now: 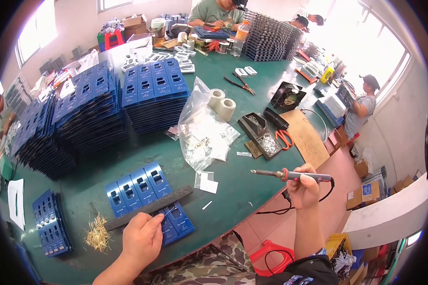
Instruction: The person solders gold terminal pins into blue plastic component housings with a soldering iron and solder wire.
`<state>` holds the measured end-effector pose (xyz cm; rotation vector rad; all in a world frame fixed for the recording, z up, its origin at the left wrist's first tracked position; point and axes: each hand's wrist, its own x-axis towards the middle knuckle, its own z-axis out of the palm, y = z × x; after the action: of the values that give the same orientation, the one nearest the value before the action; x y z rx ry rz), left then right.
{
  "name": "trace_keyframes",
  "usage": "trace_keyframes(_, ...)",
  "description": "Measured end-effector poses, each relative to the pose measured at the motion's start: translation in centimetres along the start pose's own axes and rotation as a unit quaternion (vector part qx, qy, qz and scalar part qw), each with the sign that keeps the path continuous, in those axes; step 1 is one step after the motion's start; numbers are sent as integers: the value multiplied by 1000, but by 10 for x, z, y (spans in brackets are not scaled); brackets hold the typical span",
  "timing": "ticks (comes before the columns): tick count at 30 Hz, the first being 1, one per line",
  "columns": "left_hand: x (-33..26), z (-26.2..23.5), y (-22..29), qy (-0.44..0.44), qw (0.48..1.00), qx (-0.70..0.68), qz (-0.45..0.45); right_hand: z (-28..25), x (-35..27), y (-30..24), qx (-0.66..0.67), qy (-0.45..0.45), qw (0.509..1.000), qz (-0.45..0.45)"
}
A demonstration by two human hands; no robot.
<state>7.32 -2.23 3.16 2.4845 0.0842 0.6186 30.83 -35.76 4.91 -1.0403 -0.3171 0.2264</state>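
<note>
left hand [141, 236]: my fingers pinched on thin solder wire, resting on the blue board panel [147, 199] near the counter [233, 180] edge
right hand [303, 186]: wrapped round the soldering iron [292, 175], up in the air
iron: lies sideways, tip points left
step: looks like I'm between joints; next I'd bring the tip down to the board

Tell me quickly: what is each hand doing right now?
Left hand: closed, pinching solder wire at the blue circuit boards.
Right hand: closed, holding soldering iron.
</note>
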Motion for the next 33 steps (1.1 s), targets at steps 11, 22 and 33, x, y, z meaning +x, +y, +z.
trace_keyframes(11,5,-10,3,-9,1000,-7,-9,27,-4,25,39,-26,998,50)
trace_keyframes(22,-3,-8,-4,-15,1000,13,-12,11,28,20,-353,166,920,-28)
trace_keyframes(33,4,-11,-2,-54,998,11,-2,72,-27,41,-94,-168,981,36)
